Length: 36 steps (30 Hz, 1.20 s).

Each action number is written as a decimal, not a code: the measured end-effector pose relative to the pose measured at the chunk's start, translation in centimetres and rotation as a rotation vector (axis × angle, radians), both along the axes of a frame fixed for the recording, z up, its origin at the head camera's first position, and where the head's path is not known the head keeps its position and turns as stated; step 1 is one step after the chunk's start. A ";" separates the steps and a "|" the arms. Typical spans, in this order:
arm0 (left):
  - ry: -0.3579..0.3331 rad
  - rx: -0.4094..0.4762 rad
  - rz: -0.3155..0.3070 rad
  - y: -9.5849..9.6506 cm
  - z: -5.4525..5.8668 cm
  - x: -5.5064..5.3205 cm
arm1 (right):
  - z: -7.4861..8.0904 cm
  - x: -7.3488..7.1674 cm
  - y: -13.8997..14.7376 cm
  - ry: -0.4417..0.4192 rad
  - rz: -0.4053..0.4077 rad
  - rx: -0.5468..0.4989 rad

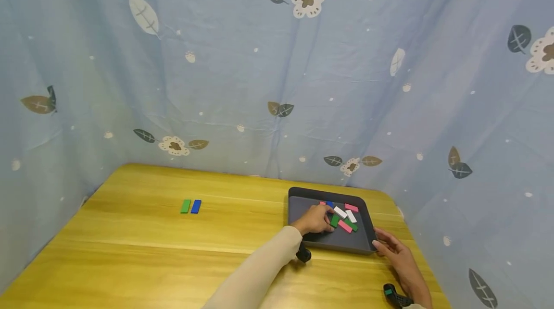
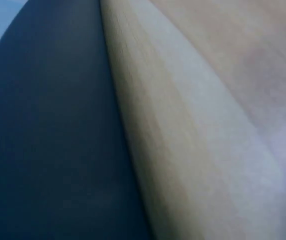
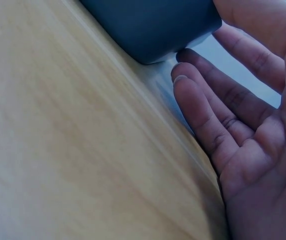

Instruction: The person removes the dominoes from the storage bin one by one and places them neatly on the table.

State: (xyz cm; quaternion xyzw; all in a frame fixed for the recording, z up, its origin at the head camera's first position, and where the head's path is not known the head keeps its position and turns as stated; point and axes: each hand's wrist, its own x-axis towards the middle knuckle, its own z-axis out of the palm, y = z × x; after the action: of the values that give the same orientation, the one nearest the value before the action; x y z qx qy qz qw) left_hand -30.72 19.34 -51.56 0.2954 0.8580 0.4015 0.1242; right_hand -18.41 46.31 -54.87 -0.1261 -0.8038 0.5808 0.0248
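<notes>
Pale blue curtain [image 1: 229, 59] printed with leaves and flowers hangs behind a yellow wood-grain table [image 1: 130, 241]. A person's left hand [image 1: 315, 220] reaches into a dark grey baking tray [image 1: 311, 241], fingers bent beside a dark green block [image 1: 334, 221]; whether they pinch it cannot be told. Just beyond and to the right of those fingertips lie two white blocks, the nearer-left one [image 1: 340, 212] and its neighbour [image 1: 351, 216], with pink blocks [image 1: 345, 226], another dark green piece [image 1: 352, 225] and a partly hidden blue block [image 1: 330, 204]. On the tray's near right corner, the right hand [image 1: 402, 263] holds on with thumb and forefinger, its other fingers loosely extended outside the wall. Well left of the left hand, a light green block [image 1: 185, 206] and a blue one [image 1: 196, 206] lie side by side on the table. Sorting seems partway: these two are outside the tray, most are inside.
</notes>
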 end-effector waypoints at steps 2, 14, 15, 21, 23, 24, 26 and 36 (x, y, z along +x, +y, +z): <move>0.019 -0.045 -0.004 0.1 0.0 -0.1 | 0.0 0.0 0.1 -0.002 0.003 -0.004; 0.033 -0.108 -0.004 0.4 -0.3 -0.8 | -0.3 -0.2 0.5 0.000 0.007 -0.027; 0.033 -0.111 -0.002 0.4 -0.3 -0.8 | -0.2 -0.2 0.4 0.002 0.005 -0.028; 0.024 -0.112 0.004 0.3 -0.3 -0.7 | -0.1 -0.1 0.3 -0.002 0.004 -0.030; 0.026 -0.115 0.007 0.1 -0.2 -0.6 | -0.1 -0.1 0.3 0.000 0.005 -0.027; 0.024 -0.113 0.007 0.1 -0.1 -0.5 | -0.1 -0.1 0.2 0.003 0.006 -0.026; 0.020 -0.111 0.011 0.0 -0.1 -0.4 | -0.1 -0.1 0.2 0.010 0.005 -0.019; -0.071 0.033 -0.018 -1.0 0.4 0.3 | 0.0 0.1 0.1 -0.001 0.032 0.017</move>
State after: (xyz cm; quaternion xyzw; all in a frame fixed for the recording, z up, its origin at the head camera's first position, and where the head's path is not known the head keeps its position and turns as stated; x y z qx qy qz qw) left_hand -30.41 18.38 -51.17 0.2907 0.8435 0.4249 0.1534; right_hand -18.35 46.43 -54.92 -0.1135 -0.8108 0.5740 0.0163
